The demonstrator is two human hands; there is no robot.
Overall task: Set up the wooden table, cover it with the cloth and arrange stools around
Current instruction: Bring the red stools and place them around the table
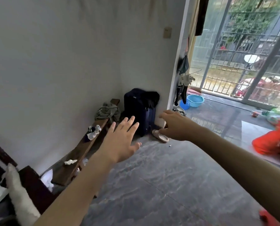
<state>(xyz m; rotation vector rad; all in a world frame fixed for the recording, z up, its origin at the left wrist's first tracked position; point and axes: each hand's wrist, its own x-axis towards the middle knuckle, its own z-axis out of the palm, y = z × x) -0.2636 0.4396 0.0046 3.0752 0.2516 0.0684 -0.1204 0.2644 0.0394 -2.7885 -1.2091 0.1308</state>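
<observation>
Head view: both bare arms reach forward over the grey floor (160, 176). Left hand (122, 141) is flat, fingers spread wide, holding nothing; right hand (175, 125) is loosely curled, palm down — also empty. A long wooden bench (80, 154) stands along the wall beside a dark suitcase (139, 110).

No legible text, labels or numbers — nothing readable anywhere

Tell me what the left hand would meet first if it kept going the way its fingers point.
Probably the dark suitcase in the corner: the open left hand points its straight fingers up and away toward it, with nothing between them in this view. Depth is unclear, so it could instead pass over the wooden bench end beside it.
</observation>
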